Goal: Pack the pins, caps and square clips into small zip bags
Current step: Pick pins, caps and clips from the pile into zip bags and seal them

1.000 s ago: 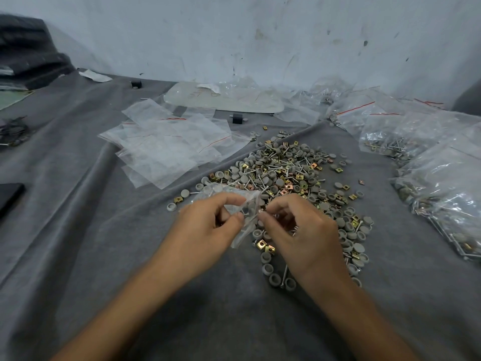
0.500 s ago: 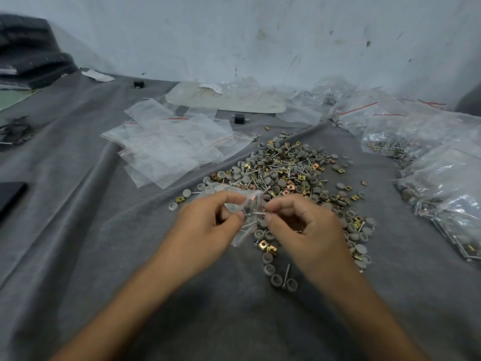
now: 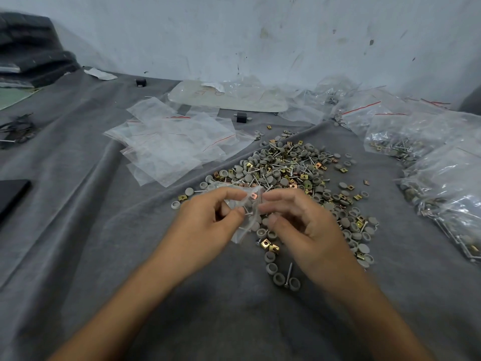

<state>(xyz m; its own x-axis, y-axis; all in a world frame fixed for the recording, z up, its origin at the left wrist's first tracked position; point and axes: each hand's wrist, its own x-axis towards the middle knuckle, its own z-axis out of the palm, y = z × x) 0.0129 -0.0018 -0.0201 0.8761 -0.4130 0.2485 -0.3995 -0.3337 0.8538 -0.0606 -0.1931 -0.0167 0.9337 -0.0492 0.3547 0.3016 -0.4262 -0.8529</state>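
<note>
My left hand (image 3: pixel 205 220) pinches a small clear zip bag (image 3: pixel 246 231) between thumb and fingers, just in front of the pile. A copper square clip (image 3: pixel 253 195) and a pin (image 3: pixel 247 212) show through the plastic. My right hand (image 3: pixel 307 225) has curled fingers, with index finger and thumb at the bag's right edge. Behind the hands lies the loose pile (image 3: pixel 286 168) of grey caps, metal pins and brass square clips. A few caps (image 3: pixel 273 268) and one pin (image 3: pixel 289 274) lie apart near my right wrist.
Empty zip bags (image 3: pixel 169 142) are spread at centre left on the grey cloth (image 3: pixel 78 230). Filled bags (image 3: pixel 442 178) are heaped along the right. A black block (image 3: pixel 241 117) and a larger plastic bag (image 3: pixel 229 97) lie farther back. A dark flat object (image 3: pixel 10 196) sits at the left edge.
The pin that my right hand pinched at the bag's mouth is now inside the bag. Both hands have stayed in place in front of the pile.
</note>
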